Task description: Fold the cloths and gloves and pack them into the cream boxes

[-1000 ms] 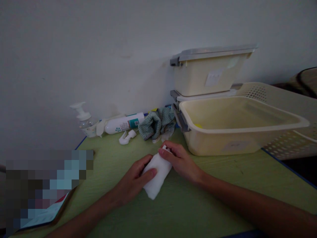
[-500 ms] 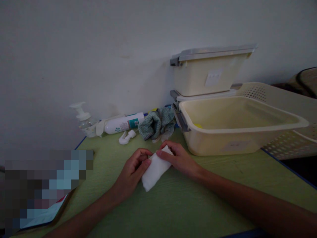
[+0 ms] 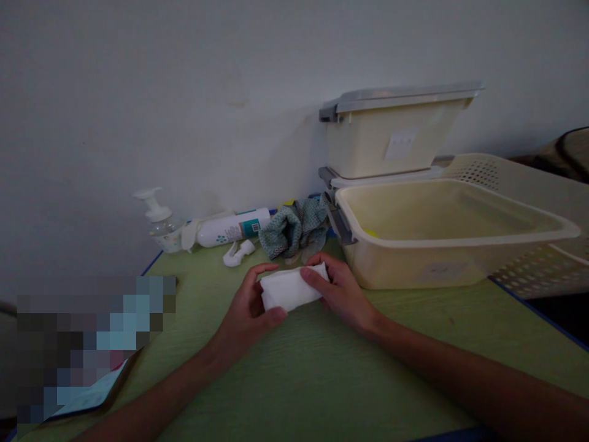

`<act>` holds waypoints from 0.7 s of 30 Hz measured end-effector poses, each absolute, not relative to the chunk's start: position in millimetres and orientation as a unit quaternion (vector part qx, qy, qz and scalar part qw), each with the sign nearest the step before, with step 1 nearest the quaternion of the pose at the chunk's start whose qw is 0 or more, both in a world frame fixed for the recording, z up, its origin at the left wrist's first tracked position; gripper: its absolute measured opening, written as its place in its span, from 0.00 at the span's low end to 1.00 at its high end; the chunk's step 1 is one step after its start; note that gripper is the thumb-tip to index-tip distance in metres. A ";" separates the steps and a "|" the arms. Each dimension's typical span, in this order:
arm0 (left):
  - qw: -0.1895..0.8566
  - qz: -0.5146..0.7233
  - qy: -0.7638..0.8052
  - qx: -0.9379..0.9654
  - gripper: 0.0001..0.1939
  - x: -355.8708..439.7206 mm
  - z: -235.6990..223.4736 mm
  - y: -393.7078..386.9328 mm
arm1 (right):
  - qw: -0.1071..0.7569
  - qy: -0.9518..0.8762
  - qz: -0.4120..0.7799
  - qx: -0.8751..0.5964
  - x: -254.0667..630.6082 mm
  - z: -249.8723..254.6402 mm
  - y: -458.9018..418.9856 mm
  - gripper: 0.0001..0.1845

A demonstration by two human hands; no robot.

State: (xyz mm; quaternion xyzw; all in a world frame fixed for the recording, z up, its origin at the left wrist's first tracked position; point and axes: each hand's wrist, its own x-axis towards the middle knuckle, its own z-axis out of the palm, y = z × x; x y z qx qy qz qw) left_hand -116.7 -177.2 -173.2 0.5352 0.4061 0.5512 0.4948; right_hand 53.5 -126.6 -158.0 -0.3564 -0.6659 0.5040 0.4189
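Observation:
A small white bundle (image 3: 288,291), soft and folded like cloth or tissue, is held between both hands above the green table. My right hand (image 3: 338,291) grips its right end, thumb across the top and fingers behind. Around the left end curls my left hand (image 3: 253,304), its thumb at the lower edge and its index finger along the far side. The bundle lies nearly crosswise. Just beyond it rests a crumpled grey-green cloth (image 3: 278,236). A white spray trigger head (image 3: 238,253) lies to the left of that cloth.
A white bottle (image 3: 230,228) lies on its side by the wall, next to a clear pump bottle (image 3: 168,233). On the right stand an open cream bin (image 3: 414,264), a lidded box (image 3: 363,144) and a perforated basket (image 3: 543,190). A blurred-out flat item covers the table's left edge.
The white bundle has turned from slanting toward me to nearly crosswise. My left hand shifted its hold to the bundle's left end, while my right hand kept its grip.

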 end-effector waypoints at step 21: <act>0.443 0.529 0.519 0.504 0.25 -114.9 -162.7 -179.7 | 0.385 -0.675 0.521 -0.352 53.1 -160.9 -127.1 0.11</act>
